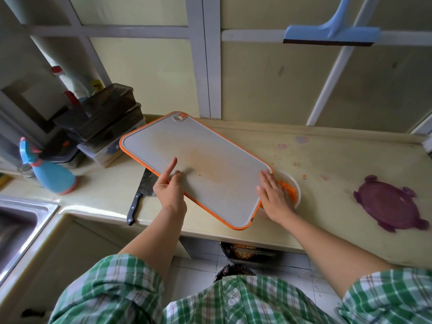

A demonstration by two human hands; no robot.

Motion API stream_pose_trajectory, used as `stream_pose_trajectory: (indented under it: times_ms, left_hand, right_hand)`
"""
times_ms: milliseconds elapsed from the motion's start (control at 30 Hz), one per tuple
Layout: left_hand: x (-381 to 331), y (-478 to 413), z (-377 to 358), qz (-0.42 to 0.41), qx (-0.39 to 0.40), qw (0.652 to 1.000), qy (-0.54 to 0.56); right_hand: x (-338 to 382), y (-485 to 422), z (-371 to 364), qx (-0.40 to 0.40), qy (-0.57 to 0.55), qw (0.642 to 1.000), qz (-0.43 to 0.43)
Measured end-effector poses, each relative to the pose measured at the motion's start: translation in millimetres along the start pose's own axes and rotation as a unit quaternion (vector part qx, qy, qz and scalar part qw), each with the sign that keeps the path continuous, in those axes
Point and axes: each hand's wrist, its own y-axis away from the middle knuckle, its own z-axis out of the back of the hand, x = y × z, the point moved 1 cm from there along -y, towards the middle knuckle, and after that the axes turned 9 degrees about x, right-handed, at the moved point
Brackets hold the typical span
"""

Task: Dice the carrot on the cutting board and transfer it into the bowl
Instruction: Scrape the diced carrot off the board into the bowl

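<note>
Carrot dice (289, 191) in bowl (298, 188) on yellow counter (332, 157); left hand (169, 191) grips board (198, 157), right hand (275, 198) flat.

Tilted cutting board (198, 164) partly over the bowl (297, 186)

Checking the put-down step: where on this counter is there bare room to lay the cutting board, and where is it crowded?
Widest bare patch: the counter between the bowl and the purple lid, running back to the wall, with only a few carrot bits. Crowded on the left: knife partly under the cutting board, spray bottle, stacked containers, then the sink.
</note>
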Motion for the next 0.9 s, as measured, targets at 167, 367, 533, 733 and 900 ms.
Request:
stream_pose_trajectory:
  times_ms: [167,367,533,733,900]
  left_hand:
    - [4.0,-3.6,2.1,-0.004,0.003,1.0,-0.005]
    - [4.8,-5.9,1.5,-0.001,0.003,1.0,-0.007]
    - [6.1,-8.0,6.2,-0.002,0.002,1.0,-0.011]
    - [5.0,-9.1,8.0,0.01,-0.011,1.0,0.008]
    - [7.0,-14.8,10.0,0.012,-0.036,0.999,0.034]
  right_hand:
    - [-6.0,-7.6,0.7,-0.036,-0.01,0.992,-0.121]
    - [4.3,-13.6,-0.3,0.001,0.003,0.999,-0.049]
    - [-0.9,-10.4,2.9,-0.024,0.002,0.999,-0.037]
    - [-3.3,-15.0,-0.6,-0.085,0.001,0.989,-0.122]
    - [-16.0,1.7,11.1,-0.242,-0.058,0.947,-0.205]
